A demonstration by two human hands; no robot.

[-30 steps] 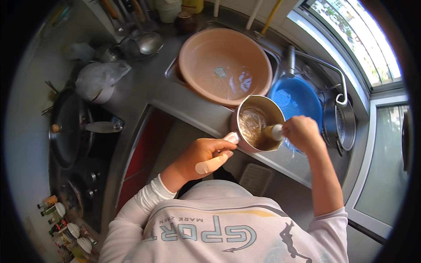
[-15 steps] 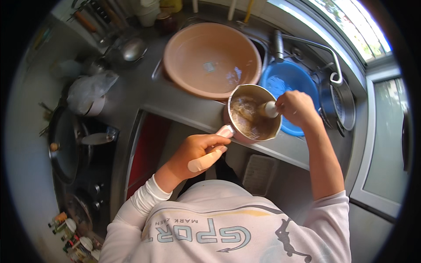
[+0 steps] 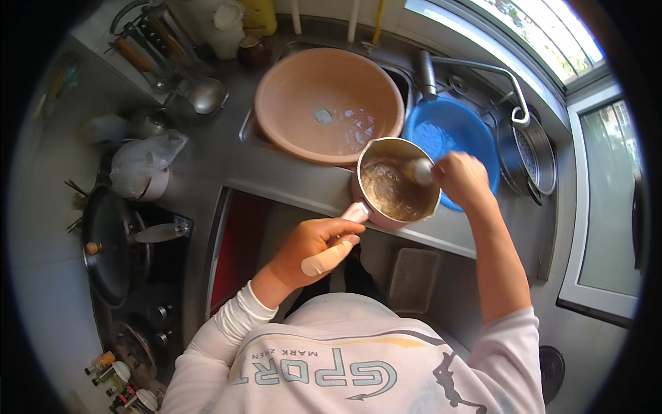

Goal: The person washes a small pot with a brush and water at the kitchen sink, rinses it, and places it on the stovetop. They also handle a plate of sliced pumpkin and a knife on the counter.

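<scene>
The pot (image 3: 394, 150), with brownish liquid inside, is over the front edge of the metal counter (image 3: 321, 183). Behind the pot is a big orange basin (image 3: 331, 76); behind-right of it, a blue basin (image 3: 455, 116). The white tool (image 3: 423, 172) inside is partly hidden, its kind unclear. The right hand (image 3: 460, 176) closes around it from above; the left hand (image 3: 307, 250) wraps the pot's handle (image 3: 356, 212).

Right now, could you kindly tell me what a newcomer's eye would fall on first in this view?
Probably the large peach basin at the upper middle, with the bright blue basin just to its right. Next comes the saucepan near the centre, held by its handle in the left hand, while the right hand holds a white-ended tool inside it.
</scene>
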